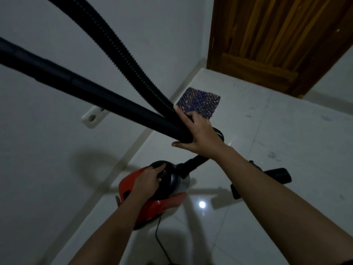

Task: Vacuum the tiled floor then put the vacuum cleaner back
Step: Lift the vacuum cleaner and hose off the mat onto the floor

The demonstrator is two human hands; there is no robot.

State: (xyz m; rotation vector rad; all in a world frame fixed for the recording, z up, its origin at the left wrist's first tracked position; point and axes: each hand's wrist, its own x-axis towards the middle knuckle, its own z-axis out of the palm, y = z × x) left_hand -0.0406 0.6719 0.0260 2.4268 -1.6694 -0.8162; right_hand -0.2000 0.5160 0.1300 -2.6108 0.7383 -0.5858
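Observation:
A red and black vacuum cleaner is low in the middle, just above the white tiled floor, close to the wall. My left hand grips the black handle on its top. My right hand is closed around the end of the smooth black tube, which runs up to the left edge. The ribbed black hose rises beside it to the top of the frame. A black nozzle piece shows behind my right forearm.
A white wall with a power socket fills the left. A wooden door stands at the top right. A small blue patterned mat lies by the skirting. The black power cord trails toward the bottom edge.

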